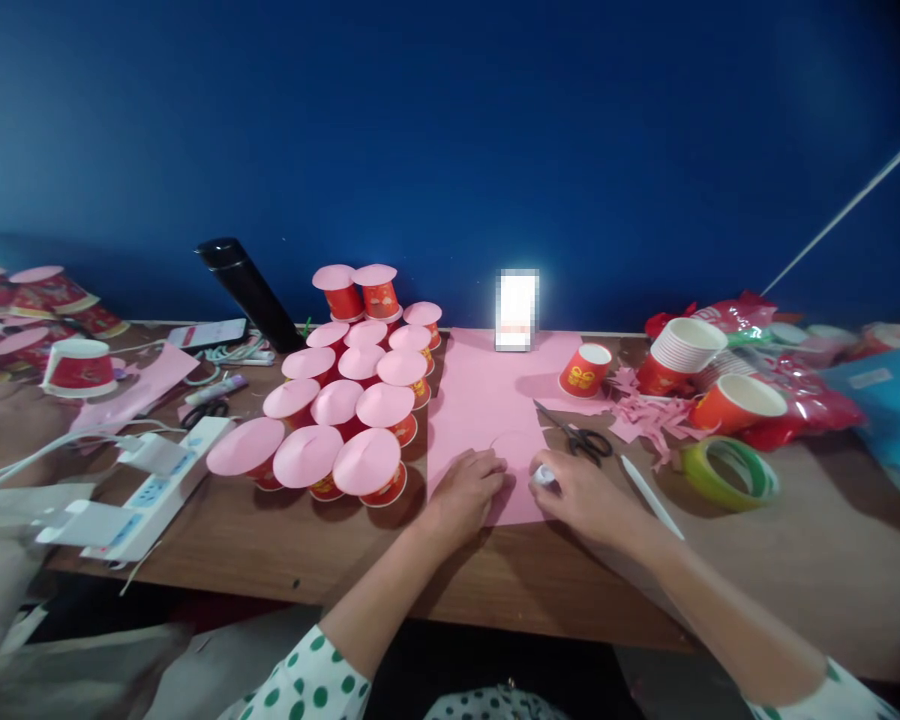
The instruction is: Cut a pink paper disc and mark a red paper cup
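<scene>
pink paper (480, 390), left hand (469, 487) on it, grip unclear, right hand (589, 492) clutching a small white object (544, 475)

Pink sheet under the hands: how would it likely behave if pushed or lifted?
The pink sheet looks thin, so probably floppy and light when lifted. Pushed, it may buckle, or drag the bright screen apparently standing on its far end.

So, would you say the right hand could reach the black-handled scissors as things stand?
Probably yes: the black-handled scissors lie just beyond the right hand, uncovered, though it holds a small white object.
</scene>
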A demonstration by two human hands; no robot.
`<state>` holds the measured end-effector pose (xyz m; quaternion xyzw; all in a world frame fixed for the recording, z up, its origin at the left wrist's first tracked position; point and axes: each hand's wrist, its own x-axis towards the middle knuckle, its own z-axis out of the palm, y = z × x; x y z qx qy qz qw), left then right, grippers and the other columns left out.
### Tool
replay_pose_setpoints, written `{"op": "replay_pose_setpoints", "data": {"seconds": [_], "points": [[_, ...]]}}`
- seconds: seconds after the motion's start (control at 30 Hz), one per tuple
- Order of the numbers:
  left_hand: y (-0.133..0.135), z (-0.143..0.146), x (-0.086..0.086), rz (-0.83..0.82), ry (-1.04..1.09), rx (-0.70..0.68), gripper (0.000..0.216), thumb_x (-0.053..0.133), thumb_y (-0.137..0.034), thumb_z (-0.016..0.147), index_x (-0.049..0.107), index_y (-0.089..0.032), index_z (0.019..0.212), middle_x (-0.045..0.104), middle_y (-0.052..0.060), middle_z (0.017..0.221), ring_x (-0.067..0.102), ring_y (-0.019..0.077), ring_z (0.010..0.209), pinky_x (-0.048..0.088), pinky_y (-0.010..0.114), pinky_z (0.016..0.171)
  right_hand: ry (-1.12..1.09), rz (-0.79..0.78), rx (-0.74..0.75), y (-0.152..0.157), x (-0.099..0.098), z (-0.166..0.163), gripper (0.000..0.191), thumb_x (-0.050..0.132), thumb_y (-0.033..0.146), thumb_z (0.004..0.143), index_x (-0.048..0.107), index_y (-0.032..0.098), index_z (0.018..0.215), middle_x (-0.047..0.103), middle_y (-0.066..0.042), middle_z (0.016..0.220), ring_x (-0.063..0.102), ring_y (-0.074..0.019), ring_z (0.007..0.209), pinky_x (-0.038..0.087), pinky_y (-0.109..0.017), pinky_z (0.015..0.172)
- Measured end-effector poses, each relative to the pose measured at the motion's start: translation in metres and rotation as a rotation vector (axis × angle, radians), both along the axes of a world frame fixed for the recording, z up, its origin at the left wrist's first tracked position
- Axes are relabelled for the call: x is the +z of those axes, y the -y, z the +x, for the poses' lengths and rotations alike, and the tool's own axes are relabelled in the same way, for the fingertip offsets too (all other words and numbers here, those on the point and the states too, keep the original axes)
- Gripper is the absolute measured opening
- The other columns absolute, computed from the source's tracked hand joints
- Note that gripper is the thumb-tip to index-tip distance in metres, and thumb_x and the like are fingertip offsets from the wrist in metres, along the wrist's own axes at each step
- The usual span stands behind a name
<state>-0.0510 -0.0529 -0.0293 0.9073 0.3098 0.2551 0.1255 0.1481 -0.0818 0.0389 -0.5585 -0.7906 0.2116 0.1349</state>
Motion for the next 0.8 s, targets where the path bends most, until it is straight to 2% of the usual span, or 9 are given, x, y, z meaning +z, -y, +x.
{"op": "replay_pose_setpoints", "data": {"seconds": [0.37,0.57,0.7,0.8], "points": [[-0.001,0.000,-0.007,0.028,0.019,0.008,0.024,0.047,-0.014,0.087,0.064,-0.021,0.101,0.064,0.007,0.112,0.056,0.0190,0.104,0.041,0.038,0.096,0.034,0.017,0.004,0.003,0.000,0.004,0.006,0.049,0.020,0.081,0.052,0.020,0.076,0.062,-0.003,0.073,0.054,-0.0166,0.067,0.034,-0.027,0.063],[-0.001,0.000,-0.002,0.003,-0.016,0.008,0.026,0.049,-0.010,0.082,0.064,-0.022,0.101,0.063,0.007,0.114,0.055,0.0190,0.106,0.038,0.039,0.099,0.011,0.066,-0.002,0.006,0.001,0.013,0.008,0.051,0.020,0.077,0.059,0.019,0.078,0.065,-0.003,0.073,0.057,-0.0171,0.068,0.037,-0.026,0.063],[0.000,0.000,0.006,-0.043,-0.039,-0.011,0.029,0.048,-0.008,0.080,0.064,-0.021,0.101,0.063,0.007,0.112,0.055,0.0194,0.105,0.039,0.039,0.097,-0.102,0.024,-0.114,0.011,0.002,0.032,0.009,0.052,0.027,0.079,0.058,0.020,0.078,0.065,0.000,0.067,0.059,-0.0160,0.063,0.040,-0.025,0.060],[0.001,0.000,0.006,-0.062,-0.048,-0.004,0.031,0.046,-0.009,0.082,0.064,-0.022,0.103,0.063,0.006,0.113,0.055,0.0188,0.106,0.038,0.040,0.100,-0.208,0.050,-0.207,0.014,0.001,0.042,0.014,0.051,0.030,0.081,0.056,0.020,0.090,0.067,-0.001,0.078,0.060,-0.0163,0.068,0.043,-0.025,0.062]]}}
